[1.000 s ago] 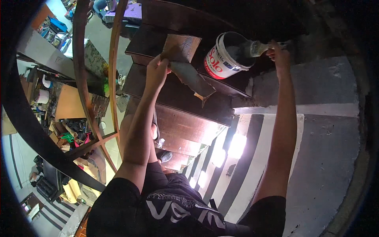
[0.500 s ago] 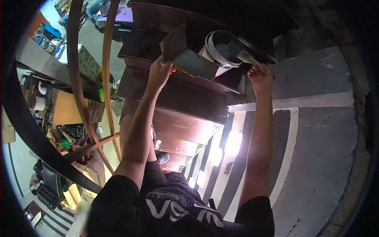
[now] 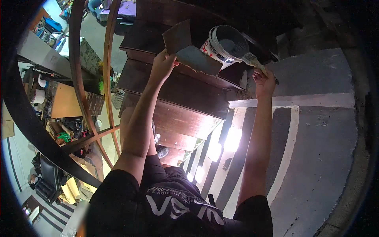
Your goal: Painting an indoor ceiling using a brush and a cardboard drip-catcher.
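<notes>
My left hand (image 3: 162, 68) grips the left edge of a folded, worn sheet (image 3: 197, 61), perhaps cardboard, with grey stains and a ragged lower edge. A white bucket (image 3: 213, 46) stands on the dark stair just behind the sheet, its inside coated grey. I cannot make out how full it is. At the bucket's right side, a paintbrush (image 3: 252, 61) with a pale, paint-caked head is pinched in the fingers of my right hand (image 3: 264, 83). The brush head points left, close to the bucket's rim; whether they touch is unclear.
Dark wooden stairs (image 3: 169, 87) descend toward my body. On the right runs a grey wall (image 3: 323, 142) with white and dark stripes. A curved wooden railing (image 3: 77, 75) borders the left side, and beyond it lies a cluttered lower room with an orange-brown board (image 3: 68, 100).
The bucket sits slightly higher in view. My left hand and the sheet have shifted a little to the right, and the brush has come slightly right and down relative to the bucket.
</notes>
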A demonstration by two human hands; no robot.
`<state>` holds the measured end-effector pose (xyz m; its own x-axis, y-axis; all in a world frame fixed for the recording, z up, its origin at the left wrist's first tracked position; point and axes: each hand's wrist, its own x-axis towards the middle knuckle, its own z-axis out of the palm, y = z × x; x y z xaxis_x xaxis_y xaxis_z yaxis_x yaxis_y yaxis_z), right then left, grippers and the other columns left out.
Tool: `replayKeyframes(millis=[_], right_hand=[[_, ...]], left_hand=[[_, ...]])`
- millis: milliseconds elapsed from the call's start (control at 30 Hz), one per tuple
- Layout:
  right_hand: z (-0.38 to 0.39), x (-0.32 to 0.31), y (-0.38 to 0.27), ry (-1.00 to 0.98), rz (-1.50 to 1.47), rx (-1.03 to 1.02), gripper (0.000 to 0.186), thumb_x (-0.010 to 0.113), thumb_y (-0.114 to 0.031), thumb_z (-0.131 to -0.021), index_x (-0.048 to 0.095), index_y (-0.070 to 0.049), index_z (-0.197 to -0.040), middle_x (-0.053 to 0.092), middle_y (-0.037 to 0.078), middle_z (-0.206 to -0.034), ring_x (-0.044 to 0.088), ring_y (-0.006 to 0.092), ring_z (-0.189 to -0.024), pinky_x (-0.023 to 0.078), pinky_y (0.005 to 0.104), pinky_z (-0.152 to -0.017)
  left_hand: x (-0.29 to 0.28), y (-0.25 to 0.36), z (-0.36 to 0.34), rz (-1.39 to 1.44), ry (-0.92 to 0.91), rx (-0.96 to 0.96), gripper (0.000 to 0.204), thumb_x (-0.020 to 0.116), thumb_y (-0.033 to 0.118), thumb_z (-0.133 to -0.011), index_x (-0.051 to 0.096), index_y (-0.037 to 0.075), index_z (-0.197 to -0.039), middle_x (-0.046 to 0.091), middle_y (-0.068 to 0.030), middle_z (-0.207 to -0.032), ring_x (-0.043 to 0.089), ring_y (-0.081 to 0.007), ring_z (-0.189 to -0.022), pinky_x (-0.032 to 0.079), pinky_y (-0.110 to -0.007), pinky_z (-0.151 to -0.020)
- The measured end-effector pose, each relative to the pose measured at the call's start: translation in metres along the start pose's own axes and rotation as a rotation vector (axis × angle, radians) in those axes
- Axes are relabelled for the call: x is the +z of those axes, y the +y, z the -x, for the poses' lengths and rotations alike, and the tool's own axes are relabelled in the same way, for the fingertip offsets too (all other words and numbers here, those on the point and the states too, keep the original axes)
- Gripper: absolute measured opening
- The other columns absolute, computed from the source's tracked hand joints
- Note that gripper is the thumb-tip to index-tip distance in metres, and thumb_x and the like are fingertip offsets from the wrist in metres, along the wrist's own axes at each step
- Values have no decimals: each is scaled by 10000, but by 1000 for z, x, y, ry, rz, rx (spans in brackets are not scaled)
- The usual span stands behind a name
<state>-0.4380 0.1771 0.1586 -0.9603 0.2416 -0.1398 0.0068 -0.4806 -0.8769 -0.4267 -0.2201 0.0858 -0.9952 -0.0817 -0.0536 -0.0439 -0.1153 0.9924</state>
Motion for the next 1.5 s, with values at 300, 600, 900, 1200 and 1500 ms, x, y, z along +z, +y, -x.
replayKeyframes(millis=[300, 600, 900, 1200, 1500], right_hand=[[15, -5, -20, 67, 245, -36, 290, 542, -266, -958, 626, 5, -1018, 701, 142, -913, 653, 230, -836, 485, 356, -798], [23, -2, -37, 123, 399, -98, 287, 573, -280, -927, 636, -14, -1016, 716, 135, -869, 670, 228, -814, 513, 376, -812], [31, 0, -48, 167, 492, -101, 298, 597, -292, -911, 651, -18, -1017, 714, 144, -875, 667, 227, -822, 515, 392, -830], [16, -26, -61, 86, 293, 18, 323, 550, -298, -952, 570, -16, -1109, 690, 158, -916, 638, 245, -798, 497, 403, -813], [11, -1, -83, -114, 46, 12, 253, 518, -228, -978, 576, -2, -1078, 679, 175, -984, 624, 244, -842, 490, 413, -801]], left_hand=[[0, 1, 6, 32, 22, 21, 290, 539, 249, -954, 627, -26, -978, 670, -69, -812, 653, -136, -738, 518, -304, -681], [-3, 0, 7, -11, 24, 23, 298, 547, 264, -956, 628, -22, -981, 670, -69, -824, 657, -134, -738, 518, -303, -670], [0, 3, 8, -34, 10, -6, 313, 546, 267, -951, 634, -32, -982, 694, -103, -866, 676, -159, -750, 531, -314, -698], [-2, 5, 8, -38, 16, 12, 316, 538, 260, -949, 626, -42, -982, 693, -96, -848, 669, -156, -752, 525, -306, -696], [-2, 1, 1, -29, -5, 71, 285, 526, 233, -938, 626, -34, -951, 669, -92, -800, 648, -149, -743, 509, -302, -690]])
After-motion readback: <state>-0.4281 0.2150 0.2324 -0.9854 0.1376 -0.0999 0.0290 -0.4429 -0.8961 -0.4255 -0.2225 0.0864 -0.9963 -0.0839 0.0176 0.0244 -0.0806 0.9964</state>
